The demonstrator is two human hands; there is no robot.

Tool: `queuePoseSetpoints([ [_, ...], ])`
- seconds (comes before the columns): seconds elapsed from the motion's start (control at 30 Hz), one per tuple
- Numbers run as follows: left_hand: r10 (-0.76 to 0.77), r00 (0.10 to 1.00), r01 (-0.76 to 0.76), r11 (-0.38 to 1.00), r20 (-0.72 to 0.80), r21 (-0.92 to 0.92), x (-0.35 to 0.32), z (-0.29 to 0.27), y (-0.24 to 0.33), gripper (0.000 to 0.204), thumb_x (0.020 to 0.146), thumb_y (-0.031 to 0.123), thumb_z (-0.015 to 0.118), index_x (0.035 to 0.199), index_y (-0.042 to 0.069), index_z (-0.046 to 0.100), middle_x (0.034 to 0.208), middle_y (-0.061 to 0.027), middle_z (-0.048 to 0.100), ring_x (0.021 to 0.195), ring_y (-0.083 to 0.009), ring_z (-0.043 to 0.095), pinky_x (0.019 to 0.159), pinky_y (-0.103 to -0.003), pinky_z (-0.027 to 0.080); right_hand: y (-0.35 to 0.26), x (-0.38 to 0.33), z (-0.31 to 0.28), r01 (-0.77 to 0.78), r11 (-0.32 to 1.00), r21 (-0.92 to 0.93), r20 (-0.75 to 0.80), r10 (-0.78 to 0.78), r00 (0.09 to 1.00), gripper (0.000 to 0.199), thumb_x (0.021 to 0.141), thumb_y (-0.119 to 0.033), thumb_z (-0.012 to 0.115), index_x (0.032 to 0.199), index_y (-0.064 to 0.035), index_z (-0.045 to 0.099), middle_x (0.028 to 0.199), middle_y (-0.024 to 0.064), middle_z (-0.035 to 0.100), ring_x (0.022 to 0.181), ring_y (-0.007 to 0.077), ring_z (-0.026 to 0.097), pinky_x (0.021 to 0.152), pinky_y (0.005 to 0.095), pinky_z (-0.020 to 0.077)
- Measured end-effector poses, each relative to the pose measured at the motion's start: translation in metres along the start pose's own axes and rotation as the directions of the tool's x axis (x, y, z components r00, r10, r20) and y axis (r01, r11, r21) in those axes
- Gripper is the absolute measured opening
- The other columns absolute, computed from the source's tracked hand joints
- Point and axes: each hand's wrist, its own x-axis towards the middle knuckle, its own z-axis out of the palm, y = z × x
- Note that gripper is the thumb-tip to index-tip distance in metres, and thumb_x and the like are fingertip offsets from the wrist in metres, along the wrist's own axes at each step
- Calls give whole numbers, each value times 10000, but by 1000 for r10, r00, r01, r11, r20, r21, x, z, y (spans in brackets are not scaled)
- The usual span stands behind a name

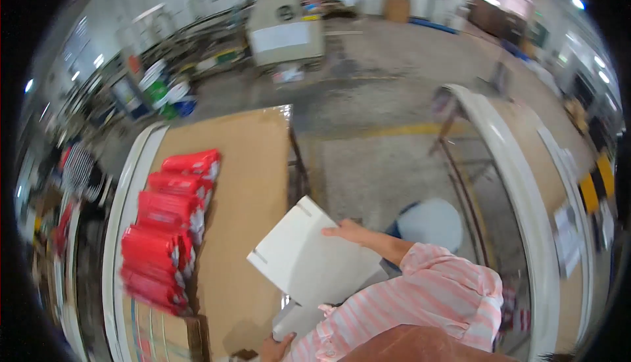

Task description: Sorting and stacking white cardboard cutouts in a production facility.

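Where the near end of the cardboard-covered table (243, 158) meets the person's body, a white carton piece (305, 250) is held tilted, its upper part overlapping the table's right edge. Slots are visible at its far and left corners; a narrower flap (296, 319) extends from its near end. The right hand (350, 230) pinches the piece at its right edge, with a finger extended across the white face. The left hand (277, 349) touches the flap at the lower edge of view; it is partly cut off, and whether its fingers close on the flap cannot be told.

Along the table's left side, red packages (164, 211) lie in a row, touching one another. Nearer the person, on the same side, is a brown box (158, 336) with straps. Right of the carton piece, a round, pale-topped container (430, 224) stands on the floor (368, 171). Further right is a second table (526, 152) with a raised white edge; papers (566, 240) lie on it.
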Motion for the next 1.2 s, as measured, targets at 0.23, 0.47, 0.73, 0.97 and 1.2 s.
queuePoseSetpoints([
  [0.23,-147,989,147,959,19,-241,119,2,68,837,634,614,642,1156,-27,509,1114,-247,551,1051,-356,528,865,-394,425,-98,137,-55,-67,997,49,134,60,989,477,729,-332,705,978,65,615,901,111,633,783,187,604,686,320,476],
  [0.47,-263,958,286,913,115,-290,253,-13,121,887,643,697,565,1062,-85,556,1020,-277,583,996,-360,563,846,-399,437,-178,309,-84,-80,972,-219,213,127,969,501,688,-456,691,844,18,659,748,80,633,671,185,591,611,331,453],
  [0.73,-184,981,193,924,59,-330,406,-79,198,869,678,688,531,1126,-56,527,1081,-264,560,1042,-358,528,884,-391,404,-273,469,-112,360,733,-577,112,-366,924,395,751,-284,627,1016,2,563,965,141,580,908,249,539,798,374,418],
  [0.97,-119,993,113,936,2,-332,445,-113,234,868,668,728,489,1036,-52,594,1091,-291,543,1046,-372,521,890,-392,395,-214,395,-59,748,115,-653,450,-736,506,438,735,-223,626,1105,-19,514,1124,197,488,1060,355,442,917,441,331],
  [1.2,-42,663,32,999,-747,-27,390,-146,212,561,767,483,546,1033,-10,578,1010,-238,561,965,-361,536,827,-427,432,-150,369,-37,685,-59,-726,486,-750,449,449,727,-190,619,1134,-37,508,1201,182,471,1111,349,421,956,461,298],
])
